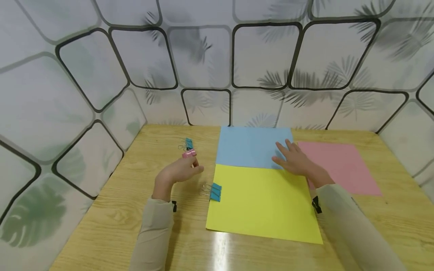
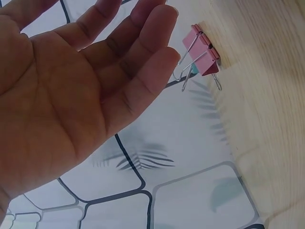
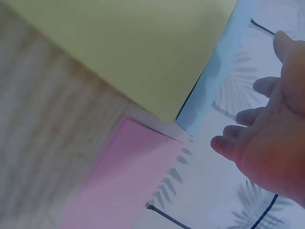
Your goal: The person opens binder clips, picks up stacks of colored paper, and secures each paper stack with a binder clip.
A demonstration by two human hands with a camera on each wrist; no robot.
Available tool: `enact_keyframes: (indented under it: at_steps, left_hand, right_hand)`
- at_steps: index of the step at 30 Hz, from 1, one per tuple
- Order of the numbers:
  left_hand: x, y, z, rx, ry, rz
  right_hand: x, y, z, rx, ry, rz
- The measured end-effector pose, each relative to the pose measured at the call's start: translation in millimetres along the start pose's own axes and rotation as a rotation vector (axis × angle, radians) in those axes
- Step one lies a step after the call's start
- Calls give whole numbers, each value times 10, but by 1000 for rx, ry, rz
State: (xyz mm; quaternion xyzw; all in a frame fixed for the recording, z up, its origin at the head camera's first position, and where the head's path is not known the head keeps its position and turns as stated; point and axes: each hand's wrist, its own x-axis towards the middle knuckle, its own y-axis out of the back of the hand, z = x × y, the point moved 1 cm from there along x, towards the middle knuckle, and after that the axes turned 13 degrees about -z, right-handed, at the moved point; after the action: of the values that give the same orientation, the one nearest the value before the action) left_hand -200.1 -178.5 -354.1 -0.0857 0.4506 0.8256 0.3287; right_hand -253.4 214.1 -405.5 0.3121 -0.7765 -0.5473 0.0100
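My left hand (image 1: 179, 171) hovers over the left part of the table with fingers loosely bent and nothing in them. Just beyond its fingers stands a pink binder clip (image 1: 189, 153); in the left wrist view a small gap separates the clip (image 2: 202, 50) from the fingertips. Behind it is a blue binder clip (image 1: 188, 143). Another blue binder clip (image 1: 215, 192) sits on the left edge of a yellow sheet (image 1: 261, 203). My right hand (image 1: 295, 160), fingers spread, is over a light blue sheet (image 1: 251, 146) whose near part lies under the yellow one.
A pink sheet (image 1: 342, 169) lies on the wooden table (image 1: 112, 226), right of the blue and yellow sheets. A patterned covering (image 1: 207, 56) with dark outlines and leaf prints rises behind the table and at both sides.
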Motion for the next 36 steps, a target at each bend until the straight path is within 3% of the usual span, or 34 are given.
enact_keyframes:
  at_steps: [13,30,36]
  left_hand:
    - [20,-44,-56,18,20,-20]
    - [7,-27,-96,9,31,-16]
    - [12,45,-143,1,53,9]
  right_hand:
    - [414,-40,71,-27,-134,-80]
    - [530,-43,1,-67,-160,-139]
    - [512,-29,-1,-54,-177,-161]
